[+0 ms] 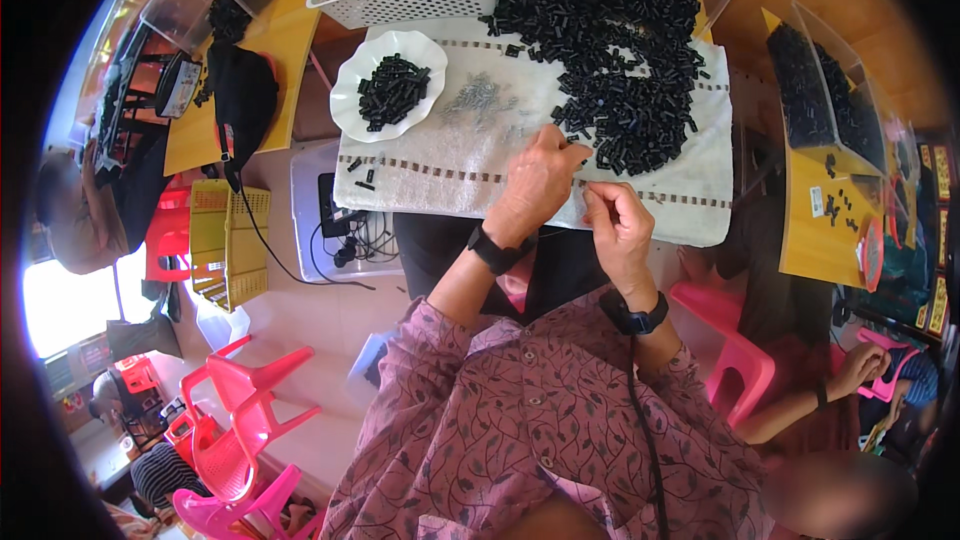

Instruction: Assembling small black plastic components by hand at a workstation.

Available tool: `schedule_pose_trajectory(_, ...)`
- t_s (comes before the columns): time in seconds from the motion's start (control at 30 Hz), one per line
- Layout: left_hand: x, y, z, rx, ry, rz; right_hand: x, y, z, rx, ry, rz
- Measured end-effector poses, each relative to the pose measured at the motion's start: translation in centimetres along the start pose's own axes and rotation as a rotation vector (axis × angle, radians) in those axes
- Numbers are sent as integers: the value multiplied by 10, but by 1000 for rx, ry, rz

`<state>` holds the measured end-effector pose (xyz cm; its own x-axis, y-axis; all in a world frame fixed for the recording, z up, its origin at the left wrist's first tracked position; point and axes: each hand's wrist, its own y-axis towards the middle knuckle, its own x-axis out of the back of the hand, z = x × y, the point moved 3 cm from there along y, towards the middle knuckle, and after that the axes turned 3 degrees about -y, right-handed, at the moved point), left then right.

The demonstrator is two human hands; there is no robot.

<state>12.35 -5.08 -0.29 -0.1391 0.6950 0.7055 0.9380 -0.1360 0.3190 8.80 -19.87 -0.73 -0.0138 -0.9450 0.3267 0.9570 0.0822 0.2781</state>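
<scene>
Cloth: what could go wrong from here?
The plate sits at the cloth's left edge; a bump could spill its black pieces. The silvery bits lie loose beyond the left hand; a sweep might scatter them. The black pile lies close to that hand; brushing it could spread it.

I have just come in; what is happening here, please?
A person is working over a white cloth. The left hand seems to hold a small black piece; the right hand, close by, is pinched; anything in it is hidden. A heap of black pieces lies beyond, more are on a white plate at left, and small silvery bits lie between.
</scene>
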Motion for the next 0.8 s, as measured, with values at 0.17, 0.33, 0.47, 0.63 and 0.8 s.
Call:
schedule_pose_trajectory(0.17, 1, -6, 6, 1, 24, -66, 1, 0, -2, 15, -11, -3)
schedule_pose_trajectory(0.33, 5, -29, 19, 504, -1177, 34, 2, 1, 2, -55, 56, 4)
schedule_pose_trajectory(0.47, 15, -43, 7, 521, -1374, 12, 0, -1, 5, -50, 94, 23)
schedule_pose_trajectory(0.63, 9, -59, 5, 631, -1610, -4, -2, -3, 9, -56, 140, 39)
schedule_pose_trajectory(0.8, 5, -65, 6, 642, -1742, 1, -2, -6, 12, -4, 158, 50)
